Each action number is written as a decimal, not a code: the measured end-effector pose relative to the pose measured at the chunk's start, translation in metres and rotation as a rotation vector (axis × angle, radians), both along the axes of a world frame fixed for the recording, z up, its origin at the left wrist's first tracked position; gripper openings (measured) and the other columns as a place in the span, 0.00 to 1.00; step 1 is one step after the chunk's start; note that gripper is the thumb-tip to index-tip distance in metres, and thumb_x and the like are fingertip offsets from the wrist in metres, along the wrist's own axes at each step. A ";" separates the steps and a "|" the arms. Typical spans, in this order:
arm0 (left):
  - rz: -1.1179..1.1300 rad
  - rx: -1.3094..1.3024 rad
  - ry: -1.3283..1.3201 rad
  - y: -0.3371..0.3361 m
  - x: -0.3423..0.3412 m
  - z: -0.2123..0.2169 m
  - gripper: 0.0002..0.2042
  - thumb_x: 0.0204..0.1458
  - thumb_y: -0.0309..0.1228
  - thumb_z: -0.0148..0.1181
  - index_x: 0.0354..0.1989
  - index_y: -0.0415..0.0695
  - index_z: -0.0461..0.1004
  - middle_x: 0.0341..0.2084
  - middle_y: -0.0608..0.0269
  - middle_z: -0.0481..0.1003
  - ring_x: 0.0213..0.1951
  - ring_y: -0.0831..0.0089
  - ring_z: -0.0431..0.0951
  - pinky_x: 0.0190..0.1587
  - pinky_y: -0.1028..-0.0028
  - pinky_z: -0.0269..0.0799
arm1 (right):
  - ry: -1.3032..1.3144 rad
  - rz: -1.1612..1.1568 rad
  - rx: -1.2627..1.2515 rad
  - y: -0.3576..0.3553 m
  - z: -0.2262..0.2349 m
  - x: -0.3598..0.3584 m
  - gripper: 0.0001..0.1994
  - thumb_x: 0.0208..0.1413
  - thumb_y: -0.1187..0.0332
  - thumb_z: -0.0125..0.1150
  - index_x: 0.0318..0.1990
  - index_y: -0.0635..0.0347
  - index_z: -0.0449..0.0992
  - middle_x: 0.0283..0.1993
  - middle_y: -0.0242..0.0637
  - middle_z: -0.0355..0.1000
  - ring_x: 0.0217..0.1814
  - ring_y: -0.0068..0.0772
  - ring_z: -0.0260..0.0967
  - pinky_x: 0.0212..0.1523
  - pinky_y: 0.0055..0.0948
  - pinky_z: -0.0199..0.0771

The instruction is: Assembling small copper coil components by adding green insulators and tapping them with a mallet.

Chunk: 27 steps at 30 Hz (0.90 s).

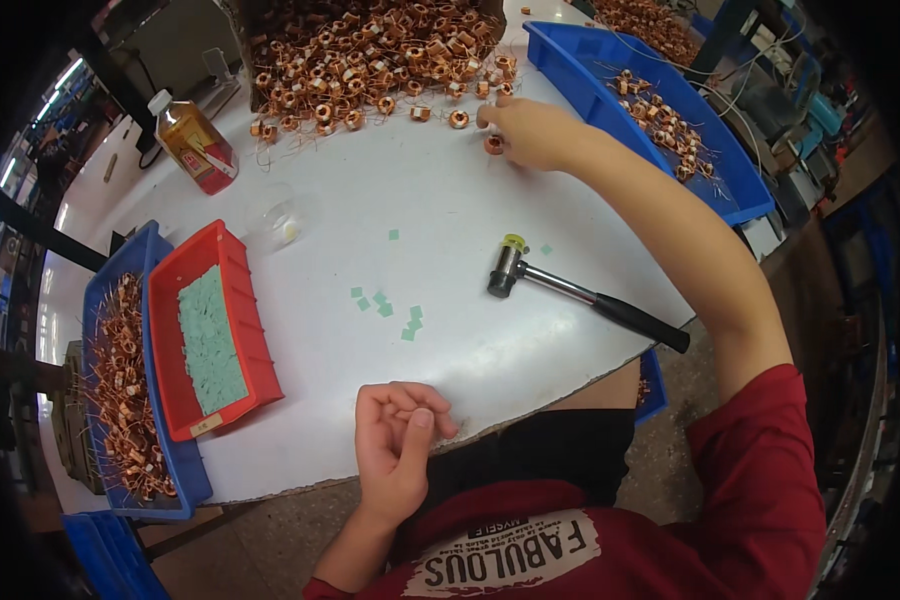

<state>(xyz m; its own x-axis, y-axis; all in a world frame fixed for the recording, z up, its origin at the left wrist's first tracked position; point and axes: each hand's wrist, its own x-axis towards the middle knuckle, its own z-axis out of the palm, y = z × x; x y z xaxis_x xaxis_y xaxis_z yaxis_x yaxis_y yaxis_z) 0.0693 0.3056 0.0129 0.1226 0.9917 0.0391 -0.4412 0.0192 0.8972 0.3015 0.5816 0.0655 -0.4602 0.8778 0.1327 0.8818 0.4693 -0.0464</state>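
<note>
My right hand [532,132] reaches across to the near edge of a large heap of copper wire coils [370,60]. Its fingers are bent, with the thumb against a small copper coil [494,145]; part of the grip is hidden by the hand itself. Close to the table's front edge, my left hand [398,440] is loosely curled, thumb over the fingers, and nothing shows in it. Several small green square sheets [384,305] lie scattered on the white table [320,360] beyond it. A mallet [590,295] with a black handle and a yellow-and-black head rests to the right.
At left, a red bin [262,350] holds many green squares, beside a blue bin [192,470] of coils. A bottle [195,145] and a clear round dish [280,220] stand behind them. Another blue bin [595,95] with coils sits at the back right.
</note>
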 end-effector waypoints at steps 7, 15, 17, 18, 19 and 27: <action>0.046 -0.027 0.016 -0.007 0.001 0.002 0.06 0.55 0.23 0.45 0.37 0.42 0.56 0.34 0.53 0.68 0.28 0.70 0.68 0.34 0.76 0.66 | 0.005 0.121 -0.081 -0.015 0.000 -0.006 0.07 0.45 0.73 0.58 0.34 0.60 0.73 0.33 0.39 0.71 0.32 0.36 0.68 0.34 0.28 0.69; -0.266 -0.421 -0.429 0.004 -0.001 0.011 0.14 0.56 0.29 0.47 0.48 0.36 0.60 0.35 0.49 0.69 0.29 0.64 0.70 0.30 0.74 0.67 | 0.359 0.674 -0.306 -0.178 0.045 -0.036 0.11 0.41 0.75 0.60 0.35 0.57 0.73 0.32 0.31 0.69 0.33 0.28 0.65 0.34 0.25 0.66; -0.370 -0.450 -0.486 -0.001 0.001 0.015 0.15 0.55 0.28 0.48 0.49 0.35 0.61 0.36 0.47 0.69 0.30 0.62 0.71 0.30 0.73 0.68 | 0.288 0.693 -0.293 -0.205 0.049 -0.040 0.12 0.39 0.76 0.61 0.36 0.57 0.73 0.33 0.31 0.69 0.33 0.28 0.65 0.35 0.25 0.66; -0.504 -0.448 -0.542 -0.004 0.002 0.015 0.17 0.54 0.28 0.50 0.50 0.34 0.61 0.36 0.46 0.70 0.31 0.61 0.72 0.29 0.72 0.69 | 0.203 0.694 -0.246 -0.215 0.050 -0.041 0.14 0.37 0.76 0.62 0.37 0.57 0.73 0.34 0.31 0.68 0.34 0.27 0.64 0.35 0.24 0.66; -0.505 -0.458 -0.547 -0.005 0.005 0.013 0.17 0.54 0.28 0.50 0.50 0.34 0.61 0.36 0.46 0.70 0.31 0.61 0.72 0.29 0.72 0.69 | 0.204 0.689 -0.257 -0.222 0.047 -0.040 0.14 0.37 0.76 0.62 0.37 0.57 0.73 0.34 0.31 0.68 0.34 0.27 0.64 0.35 0.24 0.66; -0.488 -0.409 -0.639 -0.018 0.012 0.002 0.17 0.50 0.17 0.53 0.50 0.33 0.63 0.36 0.49 0.71 0.36 0.63 0.75 0.31 0.75 0.72 | 0.520 0.333 -0.356 -0.250 0.052 -0.041 0.17 0.40 0.77 0.64 0.41 0.62 0.73 0.34 0.33 0.68 0.29 0.22 0.62 0.29 0.18 0.63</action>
